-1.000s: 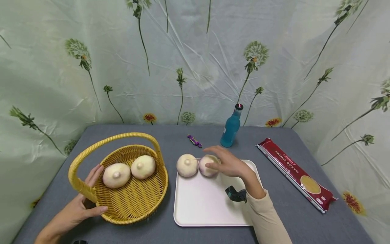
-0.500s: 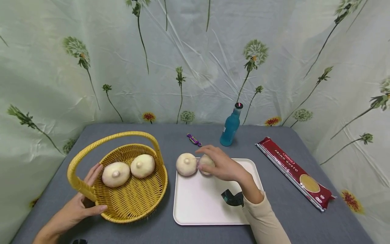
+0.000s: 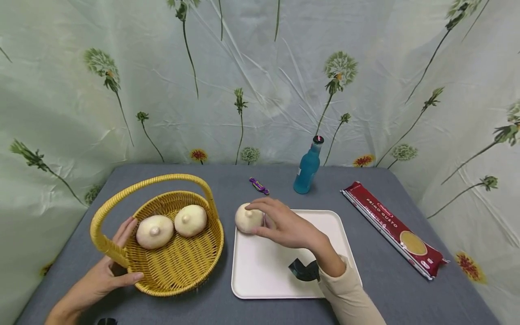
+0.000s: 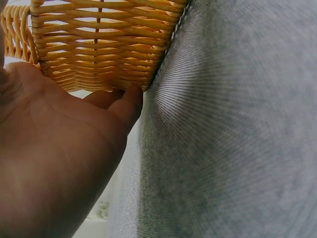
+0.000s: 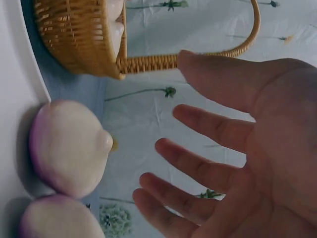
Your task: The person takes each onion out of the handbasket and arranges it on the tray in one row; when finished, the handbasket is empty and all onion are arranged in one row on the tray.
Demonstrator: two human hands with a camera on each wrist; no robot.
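Observation:
My left hand (image 3: pixel 99 280) grips the side of a yellow wicker basket (image 3: pixel 178 271), fingers behind the handle's foot and thumb at the near rim. Seen from the left wrist, fingertips lie low against the weave. Two white turnips (image 3: pixel 155 232) (image 3: pixel 190 220) lie inside the basket. Another two turnips sit side by side at the far left corner of a white tray (image 3: pixel 268 271). The left one (image 3: pixel 248 220) shows; the other is mostly hidden by my right hand (image 3: pixel 284 225) in the head view. That hand hovers above them, fingers spread, apart from the purple-tinged turnip (image 5: pixel 69 148) in the right wrist view.
A purple-wrapped candy (image 3: pixel 259 186) lies behind the tray, and a blue bottle (image 3: pixel 307 169) stands upright to its right. A red spaghetti packet (image 3: pixel 392 230) lies slantwise on the right. A floral curtain (image 3: pixel 260 81) hangs behind the grey table (image 3: pixel 227 180).
My right hand has moved left, from over the right turnip on the tray toward the left one. The left hand and the basket have stayed in place.

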